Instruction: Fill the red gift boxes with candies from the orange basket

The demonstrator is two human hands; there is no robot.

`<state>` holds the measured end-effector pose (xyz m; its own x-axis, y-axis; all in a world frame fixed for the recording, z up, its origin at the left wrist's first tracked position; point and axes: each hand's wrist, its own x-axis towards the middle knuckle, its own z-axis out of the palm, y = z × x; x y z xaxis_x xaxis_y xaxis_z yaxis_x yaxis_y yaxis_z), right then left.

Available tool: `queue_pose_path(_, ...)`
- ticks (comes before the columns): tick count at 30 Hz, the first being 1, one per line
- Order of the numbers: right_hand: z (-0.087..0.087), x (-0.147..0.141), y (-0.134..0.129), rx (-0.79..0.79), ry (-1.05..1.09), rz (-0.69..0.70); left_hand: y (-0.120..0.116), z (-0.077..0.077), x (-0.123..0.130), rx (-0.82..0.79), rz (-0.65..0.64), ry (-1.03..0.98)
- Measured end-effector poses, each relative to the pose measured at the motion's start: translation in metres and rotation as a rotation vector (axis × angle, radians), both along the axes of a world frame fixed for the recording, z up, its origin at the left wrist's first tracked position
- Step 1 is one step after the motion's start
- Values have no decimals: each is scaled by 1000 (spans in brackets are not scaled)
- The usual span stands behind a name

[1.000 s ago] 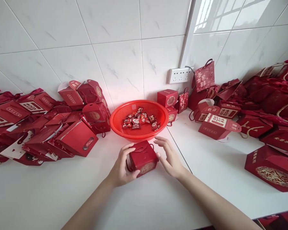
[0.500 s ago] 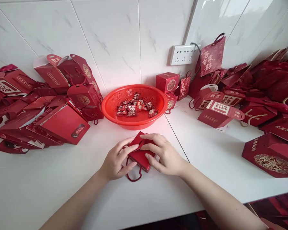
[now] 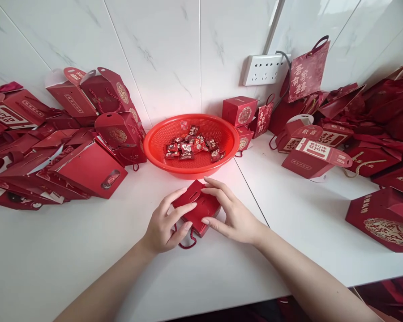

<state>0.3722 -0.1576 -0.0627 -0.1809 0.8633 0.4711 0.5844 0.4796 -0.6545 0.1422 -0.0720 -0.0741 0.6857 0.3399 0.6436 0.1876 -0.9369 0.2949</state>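
Observation:
A small red box (image 3: 206,208) with slotted flaps lies on the white table in front of the basket, a dark red cord loop (image 3: 189,243) sticking out at its near left. My left hand (image 3: 169,221) rests at the box's left side, fingers apart, one fingertip over the flap. On the right side, my right hand (image 3: 233,214) touches the box with spread fingers and thumb. Neither hand is closed around it. Just behind, a red plastic basket (image 3: 191,170) holds several wrapped candies (image 3: 187,150).
Many red gift boxes (image 3: 90,167) are heaped at the left. More boxes (image 3: 314,158) and bags stand at the right, with a large box (image 3: 383,219) near the right edge. A white power strip (image 3: 263,70) is on the tiled wall.
Both hands have spread slightly on the box, and its slotted flaps now show more openly between them. The whole view has shifted a little.

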Motion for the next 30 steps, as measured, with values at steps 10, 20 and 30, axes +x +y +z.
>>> queue_pose_path(10, 2, -1, 0, -106, 86, -52, -8, 3, 9, 28, 59, 88)
queue_pose_path(20, 11, 2, -4, -101, 227, -29, -2, -1, 8, -283, -89, -4)
queue_pose_path(30, 16, 2, -8, 94, 184, 142, 2, -4, 11, -548, -290, -222)
